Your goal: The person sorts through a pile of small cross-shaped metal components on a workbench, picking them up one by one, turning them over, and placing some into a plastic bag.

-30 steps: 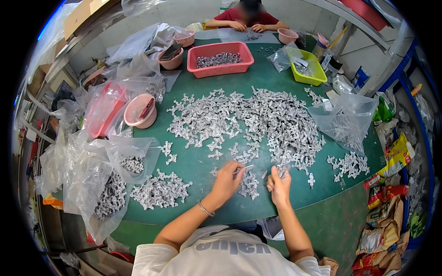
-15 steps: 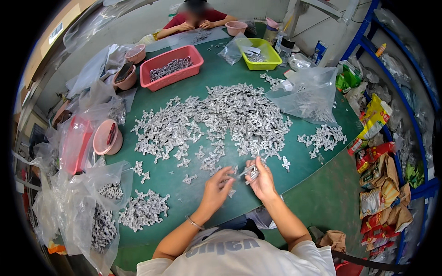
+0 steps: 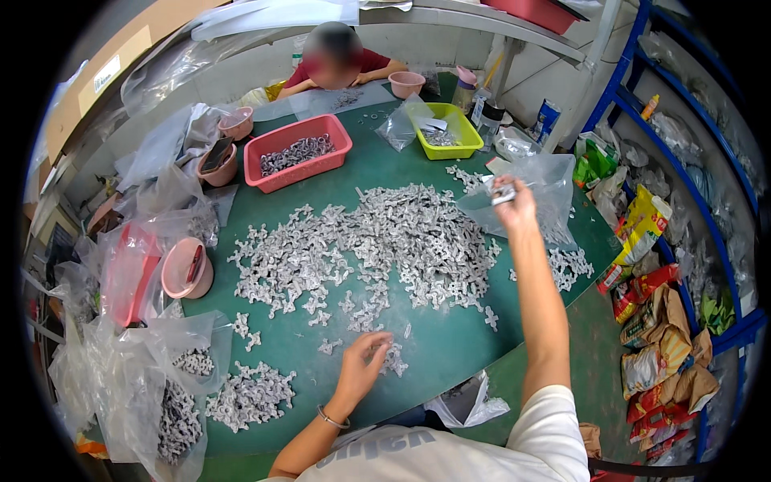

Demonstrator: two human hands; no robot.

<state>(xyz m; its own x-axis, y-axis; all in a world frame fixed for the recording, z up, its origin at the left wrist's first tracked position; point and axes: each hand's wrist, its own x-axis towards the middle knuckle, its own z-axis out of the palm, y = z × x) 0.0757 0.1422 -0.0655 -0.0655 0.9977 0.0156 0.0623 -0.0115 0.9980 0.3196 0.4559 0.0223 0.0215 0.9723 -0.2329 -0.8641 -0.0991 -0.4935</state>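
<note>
on the green table: everything below, told from the left edge across
clear bags (image 3: 152, 386): slumped at the left edge of the green table (image 3: 434, 353), with grey metal parts showing through the plastic
pink bowl (image 3: 186, 269): just right of the bags, near the table edge
small heap (image 3: 250, 395): grey parts lying apart from the rest, low on the left
red basket (image 3: 299, 151): far side of the table, parts inside
big spread of parts (image 3: 377, 249): fills the middle of the table
left hand (image 3: 363, 361): palm down, fingers curled loosely and a little apart, tips on a few loose parts (image 3: 392, 359) at the near edge of the spread; whether any are gripped cannot be told
yellow-green basket (image 3: 446, 131): far right of the table
right hand (image 3: 516, 202): stretched out and raised, fingers pinched together on a small bunch of grey parts (image 3: 503, 193), at the mouth of a large clear bag (image 3: 554, 189)
hands to each other: well apart
</note>
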